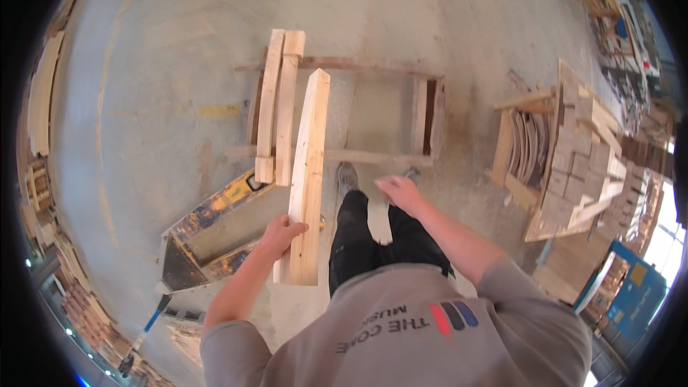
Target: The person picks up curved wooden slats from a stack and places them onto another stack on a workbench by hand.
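My left hand (284,236) grips a long squared timber (309,172) near its lower end, thumb across the top face. The timber slants away from me, its far end over a wooden frame on the floor. Just left of it, two similar timbers (270,102) lie side by side across the frame's left end, with short wood blocks (294,43) at their ends. My right hand (400,193) is blurred in front of my legs, with no object visible in it. Its fingers look loosely curled; whether they are apart is unclear. The floor frame (371,157) has a double crosspiece at its right.
A worn yellow pallet jack (226,193) stands at the lower left, its forks angled towards the frame. To the right is a stack of cut wood blocks (578,161) beside a wooden crate (503,145) of curved pieces. Lumber stacks (45,97) line the left edge.
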### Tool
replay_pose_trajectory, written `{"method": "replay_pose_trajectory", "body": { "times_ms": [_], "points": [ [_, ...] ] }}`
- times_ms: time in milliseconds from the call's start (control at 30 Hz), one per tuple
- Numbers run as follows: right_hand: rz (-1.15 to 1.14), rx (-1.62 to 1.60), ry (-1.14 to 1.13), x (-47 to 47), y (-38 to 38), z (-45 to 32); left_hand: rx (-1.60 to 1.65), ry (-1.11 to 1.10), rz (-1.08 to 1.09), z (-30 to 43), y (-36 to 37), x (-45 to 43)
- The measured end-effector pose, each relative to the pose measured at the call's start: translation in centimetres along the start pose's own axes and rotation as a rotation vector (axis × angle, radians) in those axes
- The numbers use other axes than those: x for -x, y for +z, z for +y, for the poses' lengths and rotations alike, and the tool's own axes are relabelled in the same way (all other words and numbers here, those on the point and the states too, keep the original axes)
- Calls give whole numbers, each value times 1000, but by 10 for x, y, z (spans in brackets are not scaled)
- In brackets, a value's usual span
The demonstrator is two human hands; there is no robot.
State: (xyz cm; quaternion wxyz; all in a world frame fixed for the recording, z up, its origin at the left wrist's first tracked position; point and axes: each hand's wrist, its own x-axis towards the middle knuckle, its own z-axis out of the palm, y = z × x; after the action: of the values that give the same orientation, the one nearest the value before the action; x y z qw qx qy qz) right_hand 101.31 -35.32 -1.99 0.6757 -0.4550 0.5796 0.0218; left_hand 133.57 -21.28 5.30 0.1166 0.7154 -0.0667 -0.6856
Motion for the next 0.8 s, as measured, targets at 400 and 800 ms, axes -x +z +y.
{"method": "replay_pose_trajectory", "body": {
  "times_ms": [400,800],
  "points": [
    [-192,-719,482,28,184,-4,159,-297,-138,-68,31,130],
    [96,-911,-142,24,17,-98,-45,368,-391,40,40,80]
  ]
}}
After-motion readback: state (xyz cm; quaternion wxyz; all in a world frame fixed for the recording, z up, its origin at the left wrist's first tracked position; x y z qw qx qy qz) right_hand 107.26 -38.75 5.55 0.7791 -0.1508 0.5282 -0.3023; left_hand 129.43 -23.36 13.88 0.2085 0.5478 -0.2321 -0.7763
